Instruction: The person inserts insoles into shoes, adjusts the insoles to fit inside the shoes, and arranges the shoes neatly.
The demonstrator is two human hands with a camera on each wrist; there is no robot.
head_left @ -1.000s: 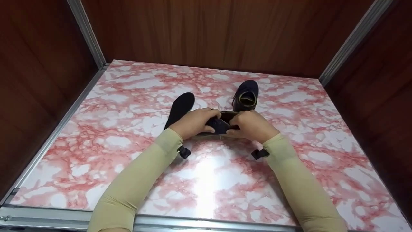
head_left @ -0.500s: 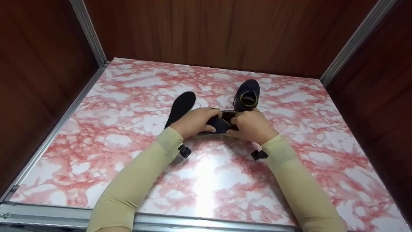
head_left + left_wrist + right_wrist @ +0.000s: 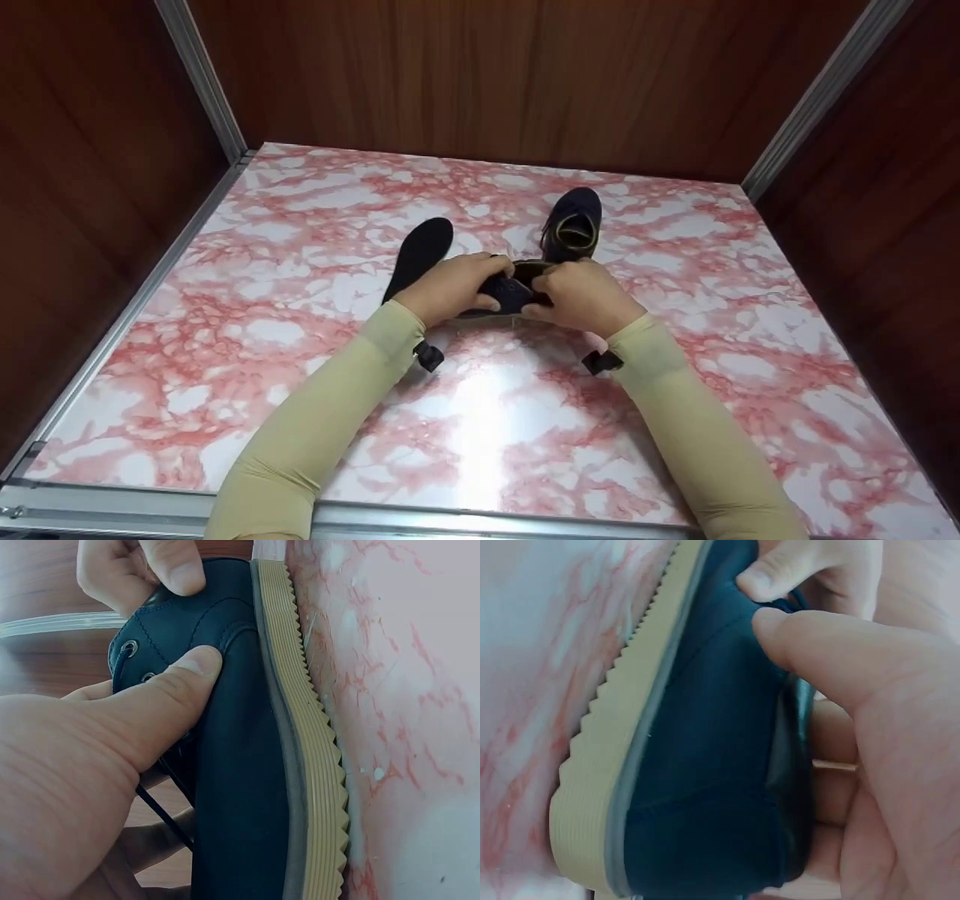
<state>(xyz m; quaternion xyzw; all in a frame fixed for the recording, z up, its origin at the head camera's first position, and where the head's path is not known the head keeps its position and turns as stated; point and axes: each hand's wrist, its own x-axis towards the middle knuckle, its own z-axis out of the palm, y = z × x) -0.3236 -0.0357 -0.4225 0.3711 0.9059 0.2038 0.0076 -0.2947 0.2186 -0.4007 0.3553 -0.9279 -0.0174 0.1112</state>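
Note:
A dark navy lace-up shoe (image 3: 504, 295) with a ridged tan sole sits crosswise between my two hands, its sole at or close to the tabletop. My left hand (image 3: 451, 286) grips it over the laced part, the thumb pressing the side of the upper (image 3: 240, 757). At the ankle opening, my right hand (image 3: 589, 296) holds the collar, with the thumb outside and the other fingers over the rim. The heel (image 3: 697, 847) shows in the right wrist view. Much of the shoe's front and inside is hidden by the hands.
A matching shoe (image 3: 576, 204) with a yellow-edged opening stands just behind my right hand. A flat black insole (image 3: 424, 249) lies beyond my left hand, partly covered by it. Brown wood-look panels (image 3: 495, 82) enclose the pink-and-white marbled table (image 3: 300, 330) at the back and sides.
My right hand has shifted very slightly left along the shoe's opening. The left hand keeps its grip, and the other shoe and the insole stay in place.

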